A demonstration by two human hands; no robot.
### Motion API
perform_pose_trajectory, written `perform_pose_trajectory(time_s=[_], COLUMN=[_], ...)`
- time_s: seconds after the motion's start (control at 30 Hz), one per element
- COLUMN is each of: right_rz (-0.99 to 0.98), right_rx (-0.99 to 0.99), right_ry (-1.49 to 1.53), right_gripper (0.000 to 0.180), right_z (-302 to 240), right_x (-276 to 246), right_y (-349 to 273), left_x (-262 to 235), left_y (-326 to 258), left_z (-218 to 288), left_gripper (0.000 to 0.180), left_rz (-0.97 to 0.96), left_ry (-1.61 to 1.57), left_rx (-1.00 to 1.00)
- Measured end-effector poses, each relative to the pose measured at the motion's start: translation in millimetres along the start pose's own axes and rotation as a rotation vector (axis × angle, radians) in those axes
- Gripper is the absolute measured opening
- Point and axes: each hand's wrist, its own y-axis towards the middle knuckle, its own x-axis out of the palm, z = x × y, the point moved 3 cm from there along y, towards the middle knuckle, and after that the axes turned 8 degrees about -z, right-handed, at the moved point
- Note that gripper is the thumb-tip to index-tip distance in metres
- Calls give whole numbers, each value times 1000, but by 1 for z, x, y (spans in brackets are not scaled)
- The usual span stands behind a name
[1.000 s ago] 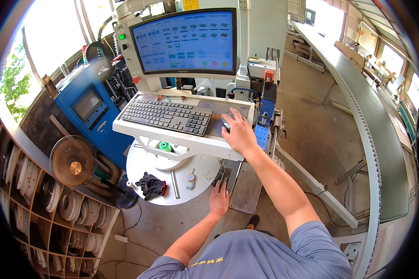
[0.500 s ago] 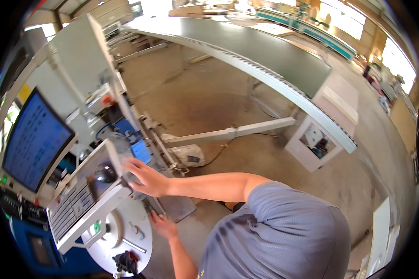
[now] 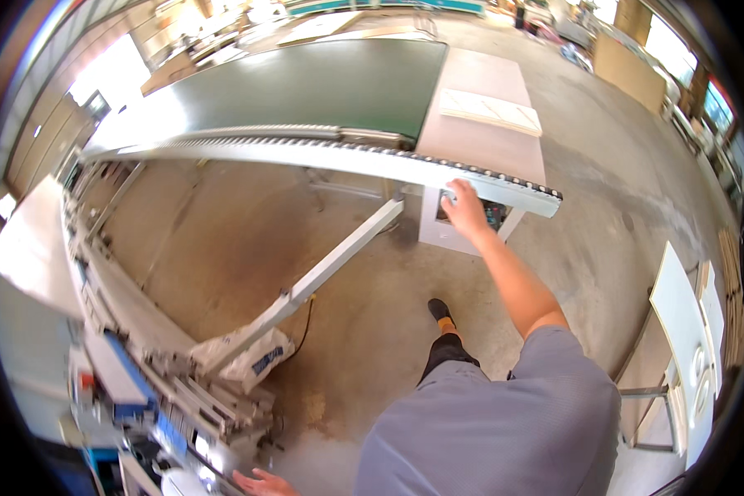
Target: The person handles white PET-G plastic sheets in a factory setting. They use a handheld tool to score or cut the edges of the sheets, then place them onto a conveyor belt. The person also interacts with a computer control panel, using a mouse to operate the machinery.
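My right hand [image 3: 465, 208] reaches out to a control panel [image 3: 488, 217] on a white box under the end of a long roller conveyor [image 3: 339, 153]. Its fingers are spread and press on the panel. My left hand [image 3: 260, 482] trails low at the bottom edge, fingers apart, holding nothing, close to the machine frame [image 3: 182, 397]. My dark shoe [image 3: 441, 312] steps on the concrete floor.
A slanted white metal brace [image 3: 331, 269] runs from the conveyor down to the frame, with a white sack [image 3: 248, 360] at its foot. A green belt table [image 3: 331, 83] lies beyond the rollers. White panels on a stand [image 3: 686, 347] are at the right.
I have turned away from the keyboard and screen station. My right hand left the mouse and now touches the conveyor's control panel; my left hand dropped back behind me.
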Motion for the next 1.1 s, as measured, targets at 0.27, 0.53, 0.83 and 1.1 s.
perform_pose_trajectory(time_s=[0.27,0.53,0.83,1.1], right_rz=[189,423,459,403], right_rx=[771,954,923,920], right_ry=[174,-232,-91,-167], right_gripper=[62,90,104,100], right_z=[435,617,616,606], right_x=[-22,10,-6,-20], right_y=[153,203,269,275], left_x=[205,525,684,740], left_y=[-42,-92,-146,-190], left_z=[622,1060,1353,1430], left_gripper=[46,53,73,74], left_rz=[-486,-1068,-505,-915], left_ry=[-654,-383,39,424], left_rx=[982,1270,1642,1659])
